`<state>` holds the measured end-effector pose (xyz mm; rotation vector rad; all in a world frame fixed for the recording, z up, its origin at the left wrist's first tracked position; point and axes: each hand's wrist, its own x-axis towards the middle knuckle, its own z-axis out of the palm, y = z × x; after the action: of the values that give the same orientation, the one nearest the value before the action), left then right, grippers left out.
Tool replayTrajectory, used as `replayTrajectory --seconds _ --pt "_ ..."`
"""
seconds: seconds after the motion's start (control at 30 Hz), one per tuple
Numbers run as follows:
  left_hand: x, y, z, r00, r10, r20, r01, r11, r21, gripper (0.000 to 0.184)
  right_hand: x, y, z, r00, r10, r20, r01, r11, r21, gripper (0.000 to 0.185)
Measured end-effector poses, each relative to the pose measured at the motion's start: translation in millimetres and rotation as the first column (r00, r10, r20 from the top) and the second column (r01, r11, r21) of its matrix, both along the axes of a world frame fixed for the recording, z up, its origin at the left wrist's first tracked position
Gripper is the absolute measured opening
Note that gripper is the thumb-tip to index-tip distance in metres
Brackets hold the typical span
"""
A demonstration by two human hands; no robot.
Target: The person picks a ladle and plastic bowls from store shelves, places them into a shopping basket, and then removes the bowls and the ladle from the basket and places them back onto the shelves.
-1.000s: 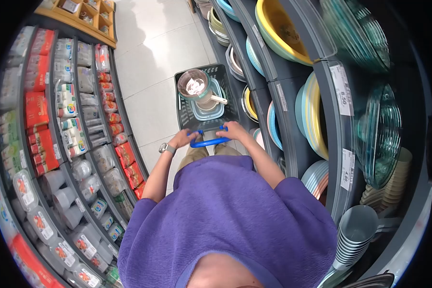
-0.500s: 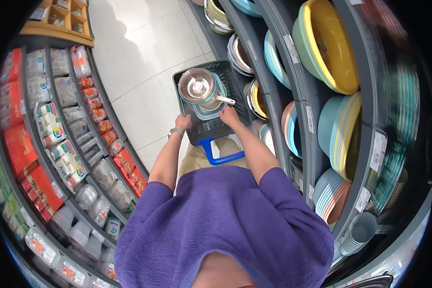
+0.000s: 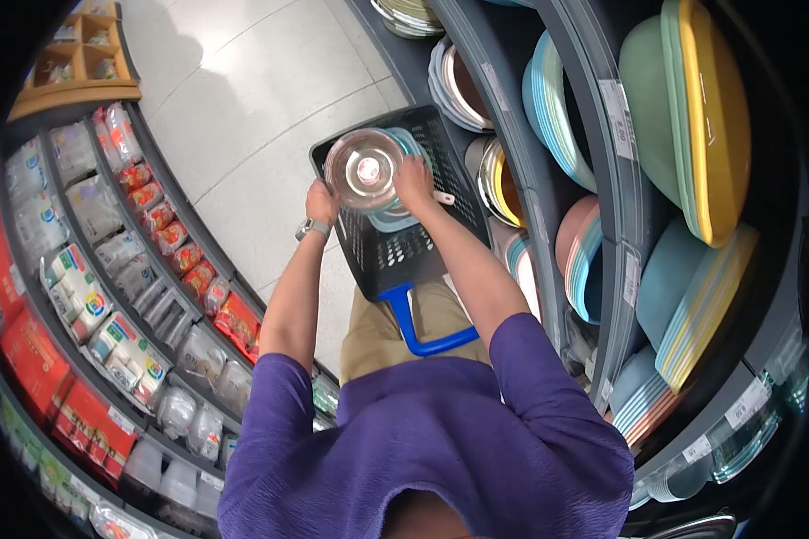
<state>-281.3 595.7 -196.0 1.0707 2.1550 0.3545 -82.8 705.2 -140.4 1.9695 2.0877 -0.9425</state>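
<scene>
A round clear bowl (image 3: 360,175) with a red-and-white label at its centre is over the black shopping basket (image 3: 377,260). Closed on the bowl's left side is my left hand (image 3: 322,203), a watch on its wrist. My right hand (image 3: 413,184) grips the right side, its fingers partly hidden. Below the bowl, a light-blue container (image 3: 394,221) shows in the basket, and a pale handle end (image 3: 443,197) sticks out to the right. The basket's blue handle (image 3: 404,319) points toward my body.
Shelves on the right hold stacked basins (image 3: 683,117) in green, yellow, blue and pink. Packaged goods (image 3: 90,287) fill the shelves on the left. A wooden compartment display (image 3: 81,54) stands at the far left, beyond the tiled floor (image 3: 243,117).
Both hands have moved up from the basket's near part to the sides of the clear bowl and taken hold of it. The bowl now looks more level and the basket's blue handle has swung slightly.
</scene>
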Motion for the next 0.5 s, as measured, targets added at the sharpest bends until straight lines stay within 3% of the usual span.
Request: replayTrajectory --seconds 0.1,0.17,0.33,0.43,0.5 --pt "2 15 -18 0.999 -0.009 -0.039 0.012 0.995 0.095 0.034 -3 9 -22 0.999 0.044 0.008 -0.044 0.999 0.0 0.032" --pt "-1 24 -29 0.999 -0.031 -0.041 0.028 0.998 -0.064 0.035 -6 16 -32 0.999 0.041 0.01 -0.042 0.999 0.029 0.027" --pt "0 28 -51 0.978 0.055 -0.2 -0.06 0.998 -0.023 0.035 -14 24 -54 1.0 -0.008 0.024 0.006 0.996 0.092 0.023" --pt "-5 26 -52 0.99 0.136 -0.043 -0.14 0.984 -0.106 0.027 -12 25 -58 0.999 -0.04 -0.023 0.043 0.984 0.175 0.021" --pt "-5 20 -51 0.988 0.154 -0.027 -0.155 0.986 -0.061 0.025 -8 25 -57 0.985 -0.074 -0.156 0.1 0.982 0.162 0.021"
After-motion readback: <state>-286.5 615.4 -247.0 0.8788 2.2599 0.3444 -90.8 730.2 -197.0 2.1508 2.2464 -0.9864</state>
